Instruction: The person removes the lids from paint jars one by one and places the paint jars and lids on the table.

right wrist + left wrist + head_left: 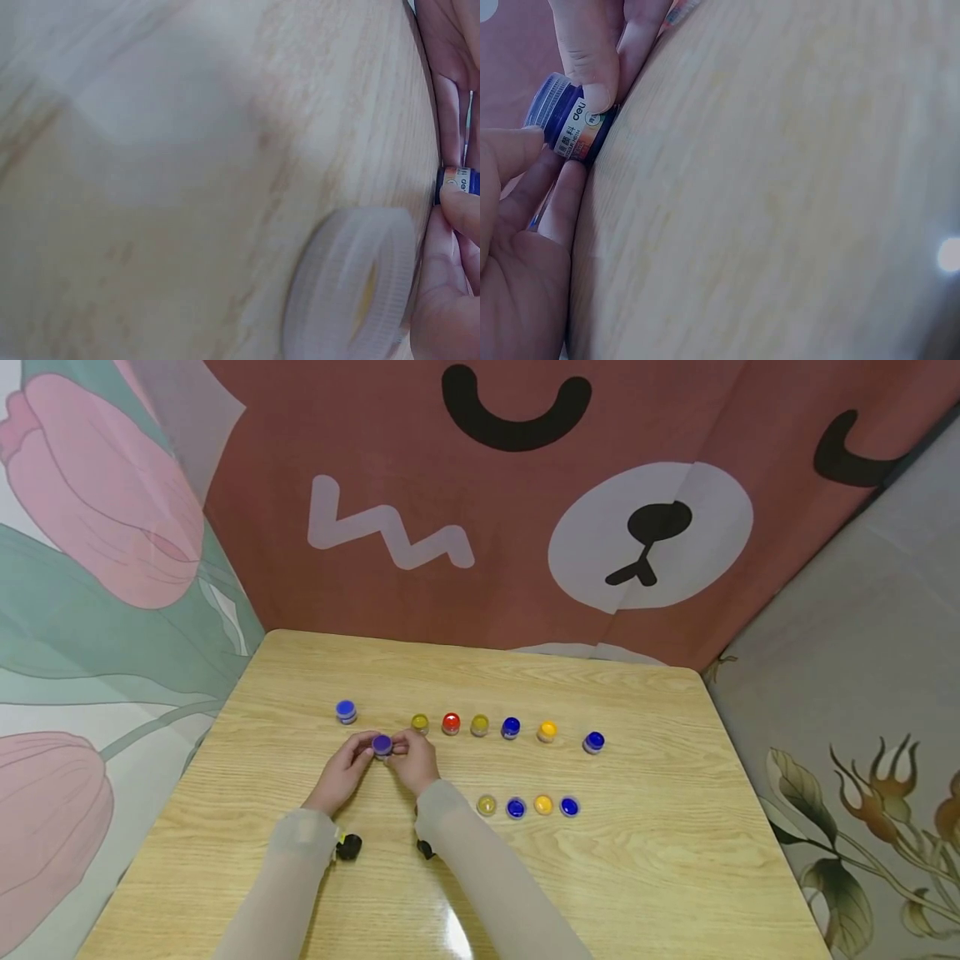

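A small jar of purple-blue paint (382, 745) stands on the table between both hands, its ribbed translucent lid (546, 101) in place. My left hand (341, 774) holds it from the left, with the thumb at the lid and fingers around the far side. From the right, my right hand (416, 762) grips the jar, its thumb on the white "deli" label (576, 124). In the right wrist view only part of the jar (463, 180) shows, between the fingers of both hands.
A lidded-looking blue jar (346, 712) stands back left. Rightward runs a row of jars: olive (420, 723), red (451, 723), another olive, blue, orange (547, 731), blue (594, 742). Nearer lie several paint-stained lids, one olive (487, 805), beside my right forearm.
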`<state>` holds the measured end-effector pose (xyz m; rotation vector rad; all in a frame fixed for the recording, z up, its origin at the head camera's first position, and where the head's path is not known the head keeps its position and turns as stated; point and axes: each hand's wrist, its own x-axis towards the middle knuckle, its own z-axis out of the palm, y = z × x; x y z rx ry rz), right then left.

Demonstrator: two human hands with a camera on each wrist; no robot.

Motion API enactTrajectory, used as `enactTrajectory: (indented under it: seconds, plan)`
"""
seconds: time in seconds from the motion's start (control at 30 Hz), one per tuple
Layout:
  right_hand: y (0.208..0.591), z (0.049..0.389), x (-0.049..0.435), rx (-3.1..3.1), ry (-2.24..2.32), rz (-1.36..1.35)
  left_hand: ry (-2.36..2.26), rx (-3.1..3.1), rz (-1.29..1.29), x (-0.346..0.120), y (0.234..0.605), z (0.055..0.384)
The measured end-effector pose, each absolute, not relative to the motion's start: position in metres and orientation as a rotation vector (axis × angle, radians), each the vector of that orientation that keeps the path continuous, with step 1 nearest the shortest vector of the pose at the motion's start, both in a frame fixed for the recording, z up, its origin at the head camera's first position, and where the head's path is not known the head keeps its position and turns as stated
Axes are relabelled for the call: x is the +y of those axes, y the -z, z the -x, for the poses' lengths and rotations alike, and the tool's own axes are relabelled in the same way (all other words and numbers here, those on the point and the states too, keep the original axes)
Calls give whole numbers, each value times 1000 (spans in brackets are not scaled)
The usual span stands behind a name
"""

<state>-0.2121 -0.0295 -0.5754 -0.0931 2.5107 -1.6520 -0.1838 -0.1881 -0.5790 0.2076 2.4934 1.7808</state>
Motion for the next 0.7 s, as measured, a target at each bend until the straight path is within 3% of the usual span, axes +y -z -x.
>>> enactTrajectory:
  seconds: [0.7]
  plan:
    - [575,211,-30,2520,1638,96,-1749,2525,-248,-191,592,189]
